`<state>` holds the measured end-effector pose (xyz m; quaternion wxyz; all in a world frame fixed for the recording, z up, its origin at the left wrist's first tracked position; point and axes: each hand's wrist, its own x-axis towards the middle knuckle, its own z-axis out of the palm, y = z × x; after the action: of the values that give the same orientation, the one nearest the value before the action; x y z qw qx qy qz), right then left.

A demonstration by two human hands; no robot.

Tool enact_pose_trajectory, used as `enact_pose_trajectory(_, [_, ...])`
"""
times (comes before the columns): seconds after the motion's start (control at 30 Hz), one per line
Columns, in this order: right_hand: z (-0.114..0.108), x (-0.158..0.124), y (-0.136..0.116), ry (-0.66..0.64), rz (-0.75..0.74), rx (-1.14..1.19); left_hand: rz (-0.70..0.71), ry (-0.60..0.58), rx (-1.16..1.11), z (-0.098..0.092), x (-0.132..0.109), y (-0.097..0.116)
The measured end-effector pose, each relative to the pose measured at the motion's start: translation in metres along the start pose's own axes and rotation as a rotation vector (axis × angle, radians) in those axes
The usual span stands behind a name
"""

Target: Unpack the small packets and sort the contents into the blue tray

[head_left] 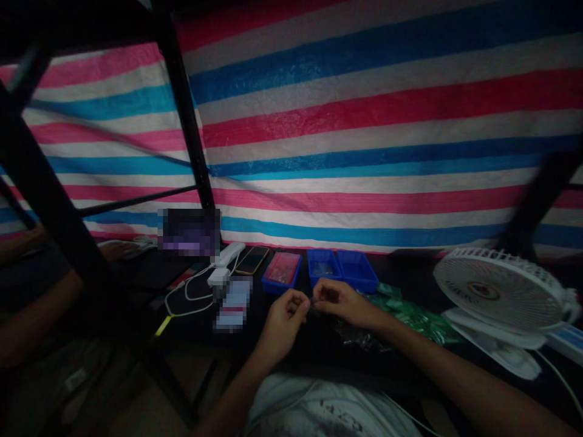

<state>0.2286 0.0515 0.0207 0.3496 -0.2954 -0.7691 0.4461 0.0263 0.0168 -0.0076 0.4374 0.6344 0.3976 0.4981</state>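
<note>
Tiny part [312, 302], too small and dim to make out, sits above the black worktop [268, 328] between the person's two hands, in front of the blue trays. The fingers of the left hand [288, 315] are curled narrow and pinch it from one side; those of the right hand [342, 301] pinch it from the other, so the fingertips nearly meet.

Beyond the hands, one blue tray [282, 287] carries a pinkish-red bin [283, 267] with small contents, and just right of it a blue double tray [359, 270] has small clear pieces [322, 269] in its left section. Green plastic bags [416, 318] and crumpled clear plastic [362, 337] lie by the right forearm, with a white fan [498, 291] farther right. A phone [252, 260] and a white cable [189, 314] lie to the left, where a co-worker's hand [119, 249] also shows.
</note>
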Motion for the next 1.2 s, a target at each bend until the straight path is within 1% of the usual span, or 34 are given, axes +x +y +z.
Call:
enact_pose_trajectory(0.1, [-0.0006, -0.0003, -0.0011, -0.006, -0.017, -0.089, -0.018, 0.003, -0.026, 0.0004, -0.0001, -0.0004])
enact_pose_trajectory(0.17, [-0.0007, -0.0005, -0.0018, 0.002, -0.025, -0.098, -0.012, 0.0, -0.029, 0.0008, -0.0006, 0.0007])
enact_pose_trajectory(0.33, [0.0006, 0.0, -0.001, 0.018, -0.024, -0.033, 0.036, -0.022, 0.018, 0.0008, -0.0027, 0.0052])
enact_pose_trajectory(0.43, [0.0023, 0.0007, -0.0004, 0.0, -0.027, 0.033, 0.026, -0.024, 0.043, 0.0003, -0.0035, 0.0059])
enact_pose_trajectory(0.63, [0.0045, 0.0008, -0.0027, -0.012, 0.019, 0.101, -0.005, -0.045, -0.048, 0.0022, -0.0015, 0.0015])
enact_pose_trajectory(0.7, [0.0038, 0.0005, -0.0025, -0.013, 0.023, 0.095, -0.013, -0.033, -0.062, 0.0031, -0.0008, 0.0012])
enact_pose_trajectory(0.8, [0.0024, -0.0004, -0.0008, -0.02, 0.02, 0.033, -0.005, 0.006, -0.066, 0.0037, -0.0012, 0.0035])
enact_pose_trajectory(0.93, [0.0027, -0.0021, -0.0011, -0.01, -0.016, -0.12, 0.018, 0.02, -0.049, 0.0026, -0.0018, 0.0076])
enact_pose_trajectory(1.07, [0.0037, -0.002, -0.0053, 0.088, -0.147, -0.249, 0.03, 0.042, -0.05, 0.0003, -0.0003, 0.0064])
enact_pose_trajectory(1.13, [0.003, -0.0014, -0.0067, 0.133, -0.189, -0.302, 0.007, 0.019, -0.045, -0.0005, -0.0002, 0.0049])
enact_pose_trajectory(1.2, [0.0019, -0.0009, -0.0069, 0.151, -0.199, -0.351, -0.02, -0.014, -0.042, -0.0006, -0.0007, 0.004])
